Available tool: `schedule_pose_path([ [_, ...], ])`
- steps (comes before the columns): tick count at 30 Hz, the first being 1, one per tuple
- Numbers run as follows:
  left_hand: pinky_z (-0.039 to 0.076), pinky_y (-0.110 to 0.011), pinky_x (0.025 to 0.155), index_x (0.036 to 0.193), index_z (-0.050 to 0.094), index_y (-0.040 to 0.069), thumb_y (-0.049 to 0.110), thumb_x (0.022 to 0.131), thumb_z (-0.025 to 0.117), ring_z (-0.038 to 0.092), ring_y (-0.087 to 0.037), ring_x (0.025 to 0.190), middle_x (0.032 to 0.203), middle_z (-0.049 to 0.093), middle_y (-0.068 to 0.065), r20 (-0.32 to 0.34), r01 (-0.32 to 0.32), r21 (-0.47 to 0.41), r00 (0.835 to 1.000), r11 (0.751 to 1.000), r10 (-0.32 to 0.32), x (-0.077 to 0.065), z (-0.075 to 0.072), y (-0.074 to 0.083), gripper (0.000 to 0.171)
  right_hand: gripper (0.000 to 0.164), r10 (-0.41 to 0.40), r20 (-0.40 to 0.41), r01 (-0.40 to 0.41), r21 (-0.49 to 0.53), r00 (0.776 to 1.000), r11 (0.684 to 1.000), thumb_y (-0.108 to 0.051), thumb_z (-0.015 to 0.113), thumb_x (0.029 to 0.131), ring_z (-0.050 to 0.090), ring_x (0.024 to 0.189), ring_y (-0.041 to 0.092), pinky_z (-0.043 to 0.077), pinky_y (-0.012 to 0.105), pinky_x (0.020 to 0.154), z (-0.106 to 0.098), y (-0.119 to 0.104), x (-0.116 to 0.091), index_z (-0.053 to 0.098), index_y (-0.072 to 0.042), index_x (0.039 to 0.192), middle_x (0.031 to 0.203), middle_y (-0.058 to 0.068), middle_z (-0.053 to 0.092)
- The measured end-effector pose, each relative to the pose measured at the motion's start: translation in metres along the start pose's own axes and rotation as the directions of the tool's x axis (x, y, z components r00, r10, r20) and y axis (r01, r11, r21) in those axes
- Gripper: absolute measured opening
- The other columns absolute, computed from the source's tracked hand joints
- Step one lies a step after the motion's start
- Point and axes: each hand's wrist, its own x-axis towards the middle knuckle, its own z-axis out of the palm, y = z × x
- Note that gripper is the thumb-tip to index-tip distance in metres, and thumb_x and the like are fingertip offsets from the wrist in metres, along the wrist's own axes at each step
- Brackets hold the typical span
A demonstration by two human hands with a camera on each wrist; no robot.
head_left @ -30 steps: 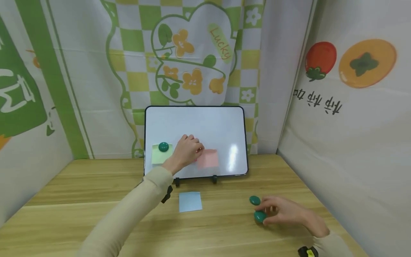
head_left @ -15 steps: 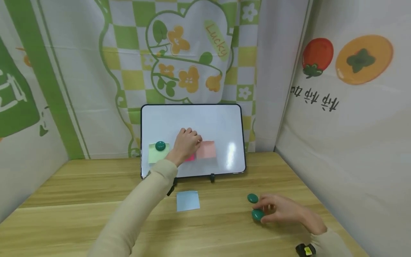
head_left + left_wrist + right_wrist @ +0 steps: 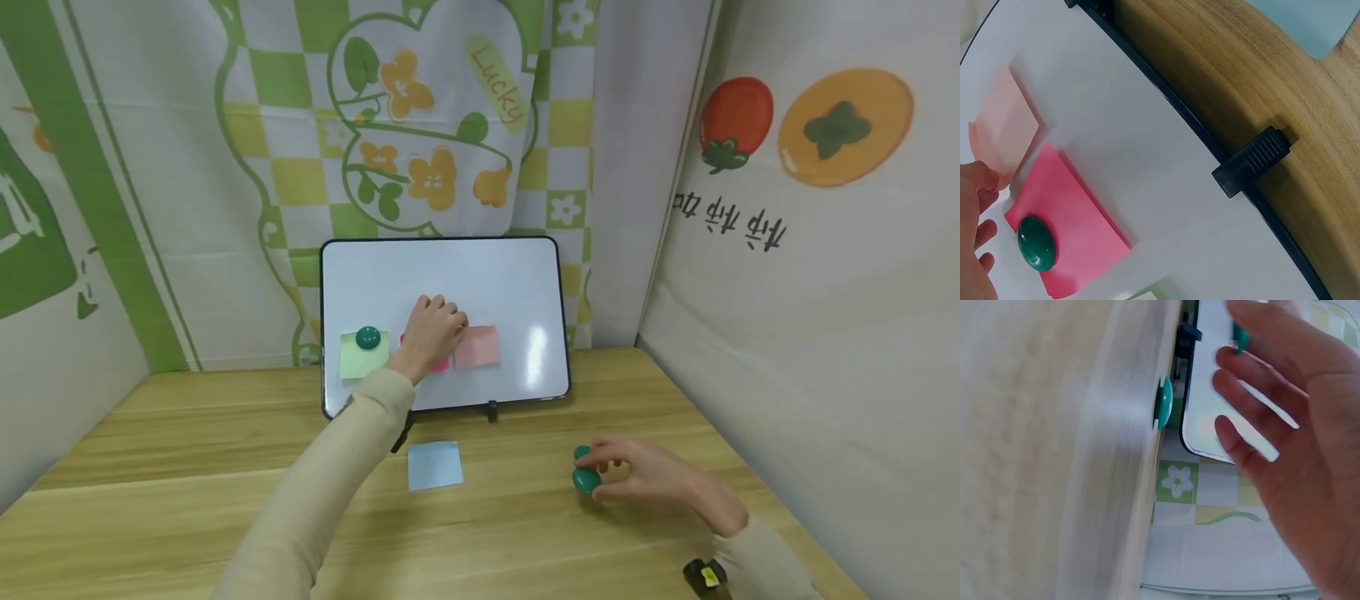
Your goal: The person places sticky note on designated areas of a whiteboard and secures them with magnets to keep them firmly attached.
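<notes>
My left hand [image 3: 431, 333] is at the whiteboard [image 3: 442, 275], pinching a corner of a light pink sticky note [image 3: 477, 346] against the board's face. Beside it, a bright pink sticky note [image 3: 1079, 231] sits under a green magnet [image 3: 1036, 244], mostly hidden behind this hand in the head view. Over the table on the right, my right hand [image 3: 648, 475] holds another green magnet [image 3: 587, 480] between thumb and forefinger, its other fingers loosely spread. Just beyond lies one more green magnet [image 3: 1164, 404] on the tabletop, partly covered in the head view.
A green sticky note [image 3: 363, 358] hangs at the board's left under a green magnet [image 3: 367, 337]. A blue sticky note [image 3: 435, 466] lies on the wooden table [image 3: 517, 533] before the board. Black stand clips [image 3: 1251, 161] grip the board's lower edge. Printed curtains enclose the table.
My right hand has lifted the magnet and shifted slightly forward and left with it. My left hand has moved up a little with the light pink note, uncovering more of the bright pink one.
</notes>
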Motion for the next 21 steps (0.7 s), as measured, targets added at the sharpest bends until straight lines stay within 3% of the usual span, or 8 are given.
schedule_pose_path([
  [9,0.045,-0.039,0.082,0.097,0.078,0.016,0.024,0.093,0.069,0.062,-0.024,0.089,0.095,0.075,-0.003,-0.008,-0.004,0.017,1.000,1.000,0.004,0.001,-0.003,0.000,0.012,0.035,-0.124,-0.066,0.118,-0.095,0.990,0.988,-0.023,0.077,0.086,0.063,0.090,0.014,0.056,0.033,0.079,-0.003,-0.002,0.019,0.071,-0.011,0.119,0.102,-0.006,0.063],
  [14,0.045,-0.039,0.081,0.097,0.078,0.017,0.025,0.092,0.070,0.062,-0.023,0.088,0.094,0.075,-0.003,-0.012,-0.008,0.028,1.000,1.000,0.008,0.000,-0.002,0.001,0.012,0.038,-0.231,-0.140,0.196,-0.228,0.963,0.954,-0.025,0.079,0.084,0.060,0.090,0.012,0.054,0.028,0.077,-0.009,-0.004,0.038,0.071,-0.008,0.117,0.102,-0.002,0.065],
  [21,0.045,-0.039,0.082,0.097,0.078,0.017,0.024,0.094,0.068,0.061,-0.023,0.088,0.094,0.074,-0.002,-0.012,-0.025,0.039,1.000,0.999,0.026,0.001,-0.003,0.003,0.012,0.042,-0.313,-0.214,0.213,-0.390,0.925,0.896,-0.027,0.085,0.078,0.053,0.083,0.006,0.047,0.021,0.070,-0.016,-0.009,0.066,0.073,-0.010,0.114,0.094,-0.004,0.064],
])
